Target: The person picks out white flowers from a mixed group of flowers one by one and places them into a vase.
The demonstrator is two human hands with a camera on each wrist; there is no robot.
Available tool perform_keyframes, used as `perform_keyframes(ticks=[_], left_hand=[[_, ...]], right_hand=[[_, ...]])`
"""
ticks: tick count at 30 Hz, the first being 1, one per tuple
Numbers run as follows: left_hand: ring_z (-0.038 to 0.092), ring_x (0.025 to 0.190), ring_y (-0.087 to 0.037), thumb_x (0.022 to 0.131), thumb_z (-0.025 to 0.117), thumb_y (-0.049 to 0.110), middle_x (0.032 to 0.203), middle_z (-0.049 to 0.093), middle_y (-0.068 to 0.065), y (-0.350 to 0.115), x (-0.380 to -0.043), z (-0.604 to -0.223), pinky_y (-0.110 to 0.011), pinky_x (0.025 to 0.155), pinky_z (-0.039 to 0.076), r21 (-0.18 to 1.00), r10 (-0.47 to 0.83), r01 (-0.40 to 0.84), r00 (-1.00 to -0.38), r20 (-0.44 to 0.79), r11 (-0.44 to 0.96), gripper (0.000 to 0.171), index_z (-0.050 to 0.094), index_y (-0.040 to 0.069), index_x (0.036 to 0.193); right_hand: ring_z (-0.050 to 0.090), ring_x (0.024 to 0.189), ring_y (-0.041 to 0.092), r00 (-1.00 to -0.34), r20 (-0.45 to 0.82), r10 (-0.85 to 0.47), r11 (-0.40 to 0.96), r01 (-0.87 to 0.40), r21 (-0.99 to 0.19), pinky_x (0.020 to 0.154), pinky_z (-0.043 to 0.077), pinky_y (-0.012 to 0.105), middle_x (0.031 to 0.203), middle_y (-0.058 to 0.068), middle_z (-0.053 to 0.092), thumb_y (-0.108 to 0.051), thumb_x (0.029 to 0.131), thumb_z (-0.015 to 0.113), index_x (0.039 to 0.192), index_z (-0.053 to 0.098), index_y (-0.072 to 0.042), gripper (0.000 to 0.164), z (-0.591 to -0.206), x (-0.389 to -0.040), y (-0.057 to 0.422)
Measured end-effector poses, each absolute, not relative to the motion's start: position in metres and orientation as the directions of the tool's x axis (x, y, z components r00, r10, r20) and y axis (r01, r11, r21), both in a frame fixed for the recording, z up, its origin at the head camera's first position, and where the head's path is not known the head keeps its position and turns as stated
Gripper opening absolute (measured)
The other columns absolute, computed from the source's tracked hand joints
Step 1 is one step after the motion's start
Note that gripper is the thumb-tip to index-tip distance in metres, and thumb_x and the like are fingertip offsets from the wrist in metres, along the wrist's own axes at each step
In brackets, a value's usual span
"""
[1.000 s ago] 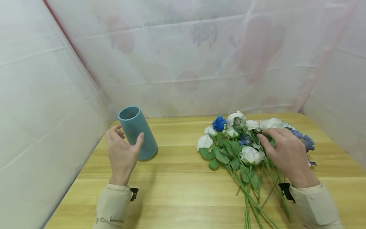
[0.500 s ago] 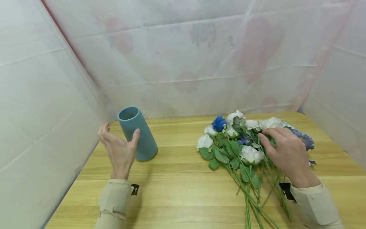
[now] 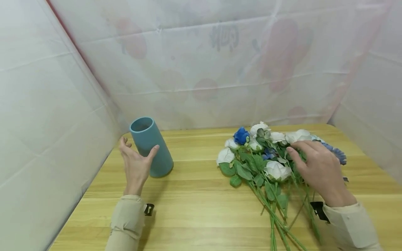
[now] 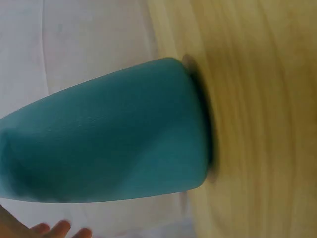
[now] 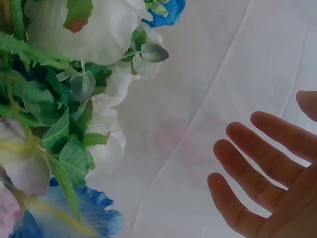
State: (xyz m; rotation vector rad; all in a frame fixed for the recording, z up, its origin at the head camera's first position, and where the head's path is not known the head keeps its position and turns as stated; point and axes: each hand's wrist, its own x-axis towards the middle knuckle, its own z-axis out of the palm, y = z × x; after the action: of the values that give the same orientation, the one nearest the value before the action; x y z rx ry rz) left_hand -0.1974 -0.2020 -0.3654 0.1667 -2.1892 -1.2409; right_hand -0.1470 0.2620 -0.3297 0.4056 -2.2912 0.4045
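A blue-green vase stands upright at the left of the table. Around its near side my left hand is spread, thumb on one side and fingers on the other; in the left wrist view, fingertips show below the vase. My right hand hovers over a heap of artificial flowers, overlapping the blooms in the head view. The right wrist view shows that hand with fingers apart and nothing between them, beside white roses and a blue flower.
The flowers lie on the wooden table at the right, blooms toward the back and green stems toward the front edge. White sheeting walls the table at the back and both sides.
My left hand swung a little left from the vase, then back right toward it. My right hand shifted slightly right and down over the flowers. The vase has stayed put.
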Motion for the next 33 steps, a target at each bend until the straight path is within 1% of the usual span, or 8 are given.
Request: perform_keyframes(ticks=[3,5,10,15,19,23,28,33], left_hand=[[0.034,0.138,-0.044,0.087,0.079,0.042,0.159,0.02,-0.025,-0.203,-0.199,-0.367,-0.066,0.104,0.036,0.822,-0.358,0.162,-0.842,0.403,0.545,0.111,0.004,0.004,0.159],[0.034,0.139,-0.043,0.087,0.079,0.043,0.161,0.02,-0.023,-0.204,-0.2,-0.369,-0.065,0.106,0.035,0.828,-0.338,0.159,-0.859,0.384,0.537,0.113,0.002,0.005,0.159],[0.037,0.138,-0.045,0.085,0.081,0.047,0.159,0.023,-0.023,-0.207,-0.203,-0.372,-0.066,0.108,0.035,0.828,-0.295,0.125,-0.896,0.33,0.547,0.116,0.002,0.008,0.16],[0.037,0.139,-0.044,0.085,0.079,0.053,0.156,0.028,-0.025,-0.211,-0.205,-0.378,-0.066,0.109,0.034,0.831,-0.246,0.07,-0.939,0.242,0.552,0.118,0.0,0.011,0.161],[0.036,0.14,-0.043,0.085,0.081,0.046,0.154,0.03,-0.024,-0.216,-0.207,-0.38,-0.064,0.111,0.033,0.868,-0.231,0.05,-0.955,0.186,0.494,0.115,0.003,0.01,0.161],[0.035,0.141,-0.042,0.085,0.083,0.036,0.154,0.031,-0.024,-0.221,-0.209,-0.383,-0.062,0.113,0.031,0.886,-0.203,0.062,-0.964,0.173,0.46,0.112,0.006,0.007,0.16],[0.035,0.141,-0.041,0.083,0.086,0.025,0.155,0.033,-0.022,-0.226,-0.212,-0.387,-0.062,0.113,0.031,0.878,-0.166,0.088,-0.968,0.186,0.47,0.11,0.011,0.009,0.161],[0.035,0.142,-0.042,0.082,0.087,0.024,0.157,0.033,-0.022,-0.23,-0.211,-0.387,-0.062,0.113,0.032,0.882,-0.151,0.068,-0.976,0.156,0.467,0.113,0.009,0.012,0.163]], right_hand=[[0.063,0.097,0.048,-0.668,0.73,-0.145,0.906,-0.386,-0.173,0.071,0.051,0.064,0.105,0.023,0.071,-0.009,0.091,0.073,0.103,0.072,0.002,0.016,-0.33,-0.146,0.267],[0.063,0.098,0.048,-0.671,0.728,-0.137,0.908,-0.379,-0.179,0.07,0.051,0.064,0.107,0.024,0.071,-0.01,0.092,0.071,0.104,0.072,0.002,0.016,-0.33,-0.146,0.269],[0.063,0.103,0.049,-0.674,0.728,-0.126,0.899,-0.388,-0.203,0.08,0.05,0.065,0.111,0.024,0.07,-0.011,0.095,0.069,0.103,0.073,0.004,0.017,-0.33,-0.147,0.272],[0.065,0.096,0.048,-0.647,0.755,-0.11,0.896,-0.393,-0.206,0.075,0.051,0.064,0.109,0.023,0.07,-0.012,0.095,0.069,0.101,0.073,0.006,0.019,-0.329,-0.146,0.273],[0.066,0.09,0.046,-0.651,0.751,-0.111,0.894,-0.395,-0.211,0.072,0.051,0.062,0.111,0.022,0.07,-0.011,0.094,0.07,0.101,0.073,0.004,0.017,-0.329,-0.146,0.274],[0.066,0.087,0.044,-0.652,0.749,-0.117,0.893,-0.399,-0.207,0.071,0.051,0.06,0.11,0.021,0.07,-0.009,0.092,0.071,0.1,0.074,0.003,0.015,-0.33,-0.148,0.274],[0.065,0.095,0.045,-0.654,0.747,-0.12,0.894,-0.399,-0.205,0.074,0.051,0.06,0.11,0.021,0.07,-0.009,0.091,0.072,0.099,0.073,0.003,0.015,-0.331,-0.148,0.274],[0.064,0.101,0.046,-0.661,0.74,-0.121,0.893,-0.398,-0.209,0.078,0.051,0.06,0.112,0.021,0.07,-0.009,0.091,0.072,0.101,0.073,0.003,0.015,-0.331,-0.15,0.272]])
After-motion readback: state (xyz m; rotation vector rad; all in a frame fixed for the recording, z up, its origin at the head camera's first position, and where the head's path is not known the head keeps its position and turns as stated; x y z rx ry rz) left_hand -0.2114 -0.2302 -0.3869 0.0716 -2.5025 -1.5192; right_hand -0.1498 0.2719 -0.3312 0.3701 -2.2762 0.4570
